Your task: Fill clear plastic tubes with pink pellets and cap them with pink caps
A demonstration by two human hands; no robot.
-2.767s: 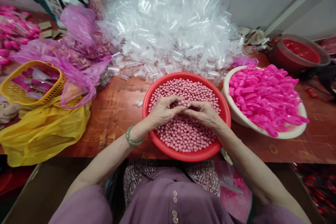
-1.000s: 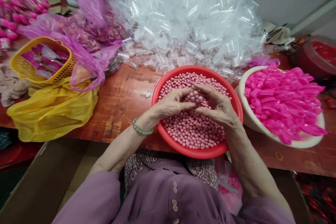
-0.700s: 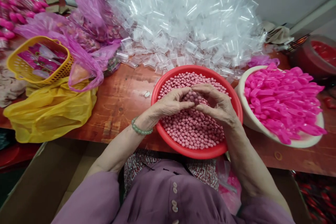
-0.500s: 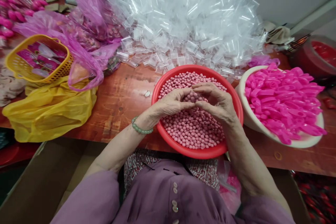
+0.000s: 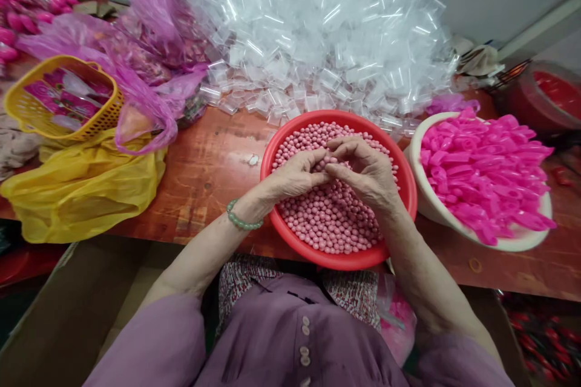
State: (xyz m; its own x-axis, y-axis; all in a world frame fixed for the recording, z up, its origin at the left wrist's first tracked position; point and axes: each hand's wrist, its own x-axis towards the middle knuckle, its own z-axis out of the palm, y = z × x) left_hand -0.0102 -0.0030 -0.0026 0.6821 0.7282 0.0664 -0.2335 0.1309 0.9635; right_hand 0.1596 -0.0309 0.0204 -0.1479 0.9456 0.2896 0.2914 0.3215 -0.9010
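At the near edge of the desk (image 5: 209,175), centre, we record:

Item 1. Red basin (image 5: 336,261), round, filled nearly to the rim with small pink beads (image 5: 331,224).

Item 2. Left hand (image 5: 295,176), over the beads in the basin, fingers curled, thumb tip meeting the right hand (image 5: 372,172). A green bracelet (image 5: 240,222) sits on the wrist.

Item 3. Right hand, likewise over the beads, fingers bent inward and touching those of the left. Both hands are curled close together. We cannot tell whether either one pinches any beads.

Item 4. White bowl (image 5: 503,247), just beside the basin on the right, heaped with magenta plastic pieces (image 5: 481,172).

Item 5. Pile of clear plastic sleeves (image 5: 327,30), behind the basin, reaching down to its far rim.

Item 6. Yellow basket (image 5: 91,130), far left, with pink packets inside; a yellow bag (image 5: 82,193) lies in front of it and a pink bag (image 5: 149,72) spreads beside it.
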